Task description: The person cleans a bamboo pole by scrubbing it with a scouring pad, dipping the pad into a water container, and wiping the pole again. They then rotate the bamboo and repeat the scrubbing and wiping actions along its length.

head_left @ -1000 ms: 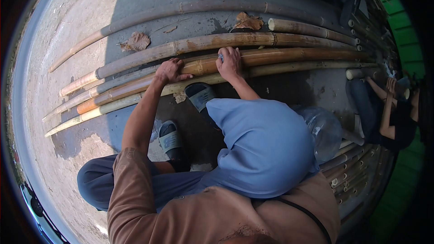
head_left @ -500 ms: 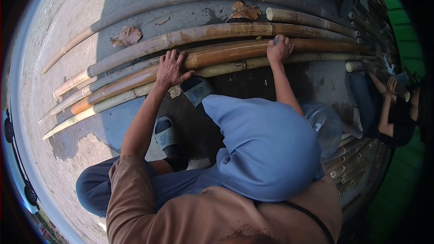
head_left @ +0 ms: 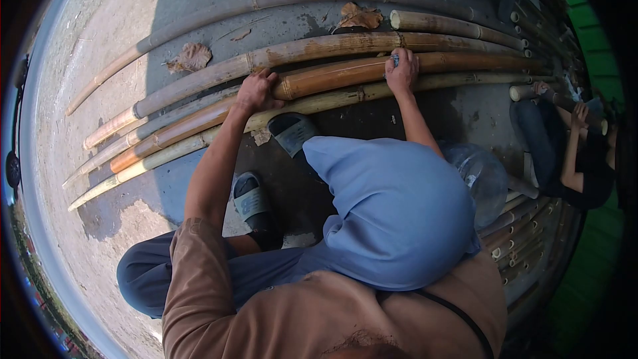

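Several bamboo poles lie side by side on the ground. My left hand (head_left: 258, 91) is closed around the glossy brown bamboo pole (head_left: 335, 76), just left of a joint. Farther right, my right hand (head_left: 403, 72) rests on the same pole, its fingers closed on a small bluish thing (head_left: 395, 60) too hidden to name. A thin pale line runs along the top of the pole between my hands. Behind it lies a thicker greyish bamboo pole (head_left: 319, 47), and nearer me a thin yellowish bamboo pole (head_left: 325, 101).
Dry leaves (head_left: 189, 58) lie among the poles. A short bamboo piece (head_left: 452, 26) sits at the back right. My sandaled feet (head_left: 292, 134) are close to the poles. At right are a clear plastic container (head_left: 477, 183), stacked bamboo (head_left: 515, 242) and another person (head_left: 565, 139) holding a bamboo piece.
My left hand's fingers, spread over the pole before, now curl around it. My right hand has shifted slightly left. A pale line now shows on the pole's top.
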`<act>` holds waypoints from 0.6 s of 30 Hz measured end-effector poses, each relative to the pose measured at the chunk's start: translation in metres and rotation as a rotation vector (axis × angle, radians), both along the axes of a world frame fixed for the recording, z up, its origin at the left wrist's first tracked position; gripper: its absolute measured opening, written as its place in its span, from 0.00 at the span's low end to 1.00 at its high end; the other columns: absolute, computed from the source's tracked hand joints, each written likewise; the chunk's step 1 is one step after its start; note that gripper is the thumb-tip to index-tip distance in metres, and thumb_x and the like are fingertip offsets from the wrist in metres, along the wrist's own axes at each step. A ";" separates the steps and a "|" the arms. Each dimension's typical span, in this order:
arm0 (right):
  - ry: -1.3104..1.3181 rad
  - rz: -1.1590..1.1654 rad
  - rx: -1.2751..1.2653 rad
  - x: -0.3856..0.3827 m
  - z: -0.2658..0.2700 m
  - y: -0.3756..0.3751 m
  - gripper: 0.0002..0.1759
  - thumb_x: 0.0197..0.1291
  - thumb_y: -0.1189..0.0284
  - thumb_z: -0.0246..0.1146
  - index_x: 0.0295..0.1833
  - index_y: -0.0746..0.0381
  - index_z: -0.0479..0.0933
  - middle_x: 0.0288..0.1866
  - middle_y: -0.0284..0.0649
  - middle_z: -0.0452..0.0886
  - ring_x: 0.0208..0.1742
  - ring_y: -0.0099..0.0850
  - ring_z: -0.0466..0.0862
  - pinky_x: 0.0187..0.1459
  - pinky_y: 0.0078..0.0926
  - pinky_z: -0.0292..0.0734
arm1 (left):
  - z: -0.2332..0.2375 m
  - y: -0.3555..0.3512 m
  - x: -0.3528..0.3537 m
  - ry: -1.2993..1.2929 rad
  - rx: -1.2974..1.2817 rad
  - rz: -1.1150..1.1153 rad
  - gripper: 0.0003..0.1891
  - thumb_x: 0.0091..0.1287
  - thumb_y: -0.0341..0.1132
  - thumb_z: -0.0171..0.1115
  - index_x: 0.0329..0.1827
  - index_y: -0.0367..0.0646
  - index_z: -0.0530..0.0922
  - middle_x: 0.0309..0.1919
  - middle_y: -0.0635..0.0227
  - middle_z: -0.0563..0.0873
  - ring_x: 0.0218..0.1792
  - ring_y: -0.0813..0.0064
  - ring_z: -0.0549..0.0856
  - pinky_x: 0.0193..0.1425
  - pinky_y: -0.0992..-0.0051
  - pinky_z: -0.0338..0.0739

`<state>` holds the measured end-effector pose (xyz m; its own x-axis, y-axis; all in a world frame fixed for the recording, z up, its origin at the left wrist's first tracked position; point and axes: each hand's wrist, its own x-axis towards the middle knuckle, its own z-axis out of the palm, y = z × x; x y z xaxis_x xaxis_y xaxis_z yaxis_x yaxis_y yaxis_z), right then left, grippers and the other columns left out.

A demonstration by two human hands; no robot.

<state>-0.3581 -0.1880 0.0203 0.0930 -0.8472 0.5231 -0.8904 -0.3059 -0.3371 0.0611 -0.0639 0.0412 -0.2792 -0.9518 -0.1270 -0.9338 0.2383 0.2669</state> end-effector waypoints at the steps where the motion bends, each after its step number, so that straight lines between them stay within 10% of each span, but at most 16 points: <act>1: 0.051 -0.090 -0.019 -0.031 0.000 -0.013 0.13 0.63 0.70 0.66 0.53 0.56 0.79 0.52 0.45 0.81 0.60 0.52 0.80 0.76 0.62 0.68 | 0.001 -0.002 -0.001 0.020 -0.008 0.016 0.42 0.45 0.60 0.85 0.59 0.42 0.82 0.52 0.52 0.85 0.56 0.47 0.88 0.60 0.52 0.85; 5: 0.159 -0.230 -0.005 -0.026 0.007 -0.016 0.14 0.61 0.68 0.69 0.52 0.56 0.80 0.53 0.44 0.81 0.61 0.51 0.80 0.78 0.61 0.66 | 0.008 -0.022 0.009 0.146 0.133 0.023 0.44 0.44 0.61 0.85 0.59 0.38 0.86 0.53 0.45 0.90 0.58 0.46 0.89 0.64 0.55 0.84; 12: -0.169 0.586 0.135 0.206 0.007 0.092 0.14 0.56 0.72 0.69 0.48 0.57 0.78 0.52 0.47 0.80 0.65 0.51 0.80 0.79 0.61 0.65 | 0.017 -0.032 0.014 0.235 0.272 0.017 0.46 0.42 0.60 0.87 0.60 0.34 0.88 0.51 0.43 0.92 0.56 0.49 0.91 0.65 0.58 0.83; 18: -0.131 0.277 0.162 0.111 0.007 0.024 0.13 0.63 0.66 0.65 0.52 0.56 0.79 0.51 0.44 0.85 0.59 0.50 0.84 0.79 0.61 0.64 | 0.026 -0.023 0.025 0.327 0.432 0.034 0.48 0.49 0.61 0.86 0.63 0.29 0.84 0.56 0.41 0.89 0.59 0.47 0.88 0.68 0.56 0.81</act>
<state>-0.2468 -0.1639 0.0274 0.2719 -0.8720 0.4070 -0.7266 -0.4633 -0.5073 0.0857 -0.0864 0.0667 -0.3396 -0.8415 -0.4202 -0.7911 0.0140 0.6115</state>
